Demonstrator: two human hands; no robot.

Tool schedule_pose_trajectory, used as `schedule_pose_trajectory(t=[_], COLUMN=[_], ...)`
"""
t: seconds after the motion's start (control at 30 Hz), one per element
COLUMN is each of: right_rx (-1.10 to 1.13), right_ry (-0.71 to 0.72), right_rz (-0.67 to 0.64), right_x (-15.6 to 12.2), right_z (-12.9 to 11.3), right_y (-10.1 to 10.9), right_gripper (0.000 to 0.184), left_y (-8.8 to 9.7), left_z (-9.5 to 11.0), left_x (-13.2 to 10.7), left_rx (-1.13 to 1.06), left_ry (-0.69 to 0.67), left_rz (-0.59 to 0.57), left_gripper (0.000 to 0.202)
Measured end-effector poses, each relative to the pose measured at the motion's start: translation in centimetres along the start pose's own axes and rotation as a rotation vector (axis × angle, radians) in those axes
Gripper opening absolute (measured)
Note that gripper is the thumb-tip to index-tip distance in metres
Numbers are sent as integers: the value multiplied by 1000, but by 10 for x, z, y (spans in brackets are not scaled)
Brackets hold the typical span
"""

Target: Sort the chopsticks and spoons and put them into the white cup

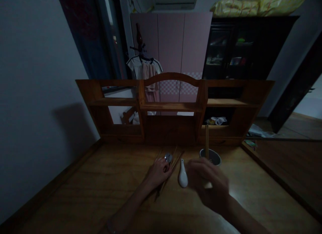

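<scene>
My left hand [159,172] rests low over the table with its thumb and fingers curled together at a metal spoon [168,157]. The spoon's shiny bowl shows past my fingertips; its handle is hidden. Several thin chopsticks [177,161] lie beside and under that hand. Between my hands lies a white soup spoon [183,177], bowl toward me. My right hand [210,182] is smeared by motion, its fingers bent, just in front of a grey cup [215,157]. Wooden chopsticks [207,141] rise at the cup; my right hand covers their lower part, so whether it touches them is unclear.
The wooden table [100,180] has a raised edge on the right. A wooden shelf unit [173,107] stands along its back. A white wall [37,110] borders the left side. Behind are a pink wardrobe [171,43], hanging clothes [148,71] and a dark cabinet [266,43]. The light is dim.
</scene>
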State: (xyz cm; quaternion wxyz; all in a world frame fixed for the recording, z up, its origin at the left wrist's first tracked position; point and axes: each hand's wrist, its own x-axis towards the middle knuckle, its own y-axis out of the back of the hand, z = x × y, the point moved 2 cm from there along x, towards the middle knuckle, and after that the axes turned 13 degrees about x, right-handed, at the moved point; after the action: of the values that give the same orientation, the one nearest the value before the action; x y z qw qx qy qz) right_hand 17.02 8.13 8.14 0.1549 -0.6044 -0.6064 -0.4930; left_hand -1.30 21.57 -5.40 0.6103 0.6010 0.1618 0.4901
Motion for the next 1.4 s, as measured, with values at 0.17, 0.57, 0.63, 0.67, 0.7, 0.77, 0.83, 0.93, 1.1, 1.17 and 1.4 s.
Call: schedule_pose_trajectory(t=[0.17, 0.57, 0.63, 0.67, 0.7, 0.77, 0.83, 0.93, 1.1, 1.17, 1.4], right_rx=[85, -13, -17, -17, -21, -36, -42, -16, 13, 18, 16], right_ry=[-165, -249, -250, -255, -261, -269, -272, -279, -307, -306, -328], right_rz=[-304, -292, -278, -273, -269, -266, -274, -279, -271, -281, -311], right_x=[-12, -49, -50, -50, -49, -48, -46, -46, -47, -48, -54], right_z=[71, 107, 110, 110, 111, 111, 111, 110, 109, 110, 116], right_y=[-66, -95, -96, -96, -95, -91, -88, -86, -88, -90, -92], right_gripper=[11, 19, 19, 19, 20, 21, 23, 26, 27, 28, 31], left_y=[4, 0, 3, 5, 6, 9, 10, 10, 8, 5, -5], left_z=[3, 1, 3, 3, 4, 5, 5, 5, 4, 2, -4], left_x=[0, 2, 2, 2, 3, 3, 4, 4, 4, 3, 1], left_rx=[-23, 69, 66, 60, 51, 33, 23, 27, 57, 56, 49], left_ry=[-39, -20, -12, -6, 1, 14, 20, 20, 36, 29, 9], left_rz=[-69, -42, -39, -38, -35, -27, -20, -24, -31, -30, -35], left_gripper=[11, 19, 18, 19, 19, 19, 18, 20, 24, 25, 19])
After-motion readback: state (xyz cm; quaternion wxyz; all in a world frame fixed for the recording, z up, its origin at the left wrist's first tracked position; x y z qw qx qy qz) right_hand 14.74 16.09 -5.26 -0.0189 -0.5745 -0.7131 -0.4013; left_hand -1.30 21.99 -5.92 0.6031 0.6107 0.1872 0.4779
